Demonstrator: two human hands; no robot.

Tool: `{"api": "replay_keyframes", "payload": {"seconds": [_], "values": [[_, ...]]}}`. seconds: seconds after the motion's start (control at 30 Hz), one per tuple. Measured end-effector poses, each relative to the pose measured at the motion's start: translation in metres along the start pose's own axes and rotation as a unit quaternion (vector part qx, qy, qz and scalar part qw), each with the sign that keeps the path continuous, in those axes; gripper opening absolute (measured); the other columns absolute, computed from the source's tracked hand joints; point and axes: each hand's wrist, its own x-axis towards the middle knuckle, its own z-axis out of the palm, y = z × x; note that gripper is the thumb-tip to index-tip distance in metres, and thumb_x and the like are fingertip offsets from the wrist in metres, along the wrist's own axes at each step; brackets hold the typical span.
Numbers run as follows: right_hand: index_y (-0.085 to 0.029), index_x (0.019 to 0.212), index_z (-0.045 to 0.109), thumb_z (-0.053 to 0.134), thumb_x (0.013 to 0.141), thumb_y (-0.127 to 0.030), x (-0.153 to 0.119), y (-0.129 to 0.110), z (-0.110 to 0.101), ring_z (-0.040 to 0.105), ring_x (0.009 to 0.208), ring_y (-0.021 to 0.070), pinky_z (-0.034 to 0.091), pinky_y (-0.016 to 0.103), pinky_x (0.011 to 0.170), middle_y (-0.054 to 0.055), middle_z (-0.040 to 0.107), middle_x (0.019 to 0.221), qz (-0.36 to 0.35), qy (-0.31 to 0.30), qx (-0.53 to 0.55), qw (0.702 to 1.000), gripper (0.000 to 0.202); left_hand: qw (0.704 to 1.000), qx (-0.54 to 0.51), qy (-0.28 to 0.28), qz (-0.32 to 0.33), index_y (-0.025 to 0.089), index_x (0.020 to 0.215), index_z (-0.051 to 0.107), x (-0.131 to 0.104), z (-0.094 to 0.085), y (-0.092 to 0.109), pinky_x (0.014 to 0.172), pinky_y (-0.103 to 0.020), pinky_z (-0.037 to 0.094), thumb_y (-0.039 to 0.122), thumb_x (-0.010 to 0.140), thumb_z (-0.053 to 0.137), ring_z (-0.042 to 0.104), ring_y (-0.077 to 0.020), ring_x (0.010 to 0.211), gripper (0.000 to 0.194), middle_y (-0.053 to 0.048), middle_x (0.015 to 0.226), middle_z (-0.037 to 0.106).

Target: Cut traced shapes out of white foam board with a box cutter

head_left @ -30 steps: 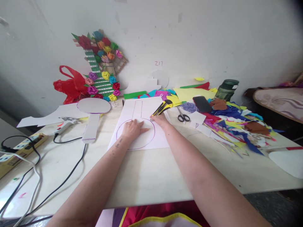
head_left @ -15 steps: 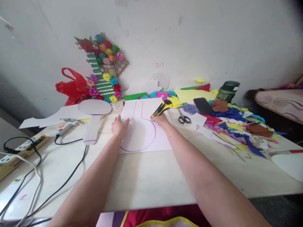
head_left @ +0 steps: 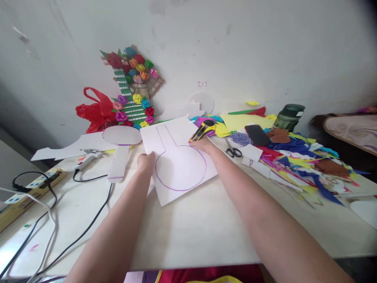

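A white foam board or card sheet (head_left: 181,167) lies turned at an angle in front of me, its left side tilted slightly up. Drawn on it in purple is a circle with a long narrow neck. My left hand (head_left: 145,160) pinches the sheet's left edge. In my right hand (head_left: 202,143) is a yellow and black utility knife (head_left: 204,129), held over the sheet's right side; whether its blade is out I cannot tell. Left of the sheet lie a cut white oval (head_left: 122,135) and a folded white strip (head_left: 118,163).
Black scissors (head_left: 233,151), a phone (head_left: 257,135) and a heap of coloured scraps (head_left: 312,157) lie to the right, by a green bottle (head_left: 289,117). A glue gun (head_left: 87,159) and a power strip (head_left: 32,188) with cords are at left. Paper flowers (head_left: 137,98) lean on the wall.
The white sheet has been turned anticlockwise, its lower corner now pointing toward me. My left hand has closed on its left edge; my right hand still holds the knife.
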Motion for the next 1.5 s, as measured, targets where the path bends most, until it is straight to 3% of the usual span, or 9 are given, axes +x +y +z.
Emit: {"api": "replay_keyframes", "payload": {"seconds": [0.07,0.13,0.23,0.37,0.47,0.63,0.73,0.8,1.5], "values": [[-0.017,0.061,0.063,0.06,0.054,-0.01,0.002,0.0,0.0,0.055,0.064,0.0117,0.044,0.022,0.061,-0.002,0.059,0.06,0.004,-0.003,0.013,1.0,0.01,0.998,-0.023,0.038,-0.049,0.008,0.13,0.041,-0.011,0.004,0.01,0.075,-0.043,0.051,0.03,0.083,0.04,0.061,-0.029,0.099,0.051,-0.021,0.114,0.06],[-0.016,0.059,0.061,0.06,0.052,-0.01,0.0,0.004,0.001,0.051,0.058,0.0103,0.042,0.021,0.056,-0.003,0.056,0.055,0.019,-0.011,0.036,0.999,0.009,0.99,-0.027,0.125,-0.065,0.008,0.135,0.032,-0.022,0.008,0.021,0.093,-0.052,0.041,0.03,0.079,0.05,0.039,-0.0348,0.125,0.063,-0.025,0.137,0.038],[-0.016,0.06,0.06,0.059,0.052,-0.014,-0.007,0.014,0.003,0.044,0.05,0.008,0.037,0.02,0.05,-0.005,0.051,0.05,0.043,-0.019,0.085,0.995,0.009,0.987,-0.013,0.149,0.055,0.012,0.132,0.037,-0.036,0.013,0.036,0.105,-0.051,0.03,0.018,0.079,0.048,0.019,-0.0303,0.136,0.055,-0.019,0.145,0.028],[-0.016,0.065,0.06,0.059,0.052,-0.017,-0.013,0.025,0.005,0.039,0.046,0.0071,0.034,0.021,0.048,-0.007,0.045,0.046,0.058,-0.016,0.129,0.99,0.013,0.973,-0.037,0.087,0.21,0.018,0.124,0.048,-0.044,0.025,0.047,0.103,-0.037,0.038,-0.001,0.074,0.032,0.035,-0.0186,0.13,0.056,-0.01,0.144,0.033],[-0.016,0.065,0.06,0.059,0.053,-0.018,-0.013,0.028,0.006,0.041,0.048,0.0078,0.037,0.022,0.052,-0.007,0.046,0.047,0.05,-0.013,0.128,0.99,0.012,0.954,-0.038,0.012,0.297,0.022,0.116,0.056,-0.048,0.036,0.052,0.098,-0.037,0.043,-0.006,0.068,0.028,0.042,-0.0156,0.124,0.062,-0.006,0.143,0.037],[-0.016,0.062,0.059,0.057,0.054,-0.017,-0.01,0.031,0.007,0.047,0.056,0.0087,0.04,0.022,0.059,-0.005,0.052,0.054,0.024,-0.015,0.134,0.991,0.009,0.905,0.106,-0.082,0.405,0.022,0.121,0.056,-0.059,0.045,0.06,0.109,-0.05,0.025,0.009,0.084,0.036,0.031,-0.0214,0.132,0.044,-0.006,0.136,0.048],[-0.016,0.063,0.059,0.058,0.054,-0.016,-0.009,0.033,0.009,0.049,0.059,0.0094,0.041,0.022,0.06,-0.003,0.055,0.059,0.031,-0.007,0.129,0.991,0.009,0.887,0.17,-0.106,0.417,0.025,0.123,0.054,-0.064,0.045,0.063,0.109,-0.05,0.022,0.034,0.092,0.034,0.037,-0.0218,0.129,0.038,-0.004,0.135,0.049],[-0.016,0.064,0.06,0.059,0.054,-0.016,-0.009,0.033,0.009,0.05,0.06,0.0096,0.042,0.021,0.06,-0.003,0.057,0.061,0.036,-0.003,0.13,0.991,0.01,0.885,0.183,-0.111,0.413,0.024,0.124,0.053,-0.065,0.045,0.064,0.108,-0.045,0.027,0.039,0.093,0.032,0.037,-0.0207,0.129,0.041,-0.004,0.137,0.047],[-0.016,0.063,0.061,0.057,0.053,-0.012,-0.01,0.03,0.012,0.047,0.052,0.0086,0.041,0.022,0.056,-0.004,0.055,0.055,0.063,0.017,0.129,0.99,0.011,0.889,0.181,-0.098,0.408,0.024,0.122,0.057,-0.062,0.046,0.062,0.107,-0.031,0.03,0.043,0.092,0.037,0.04,-0.0167,0.127,0.041,0.0,0.135,0.05]]}}
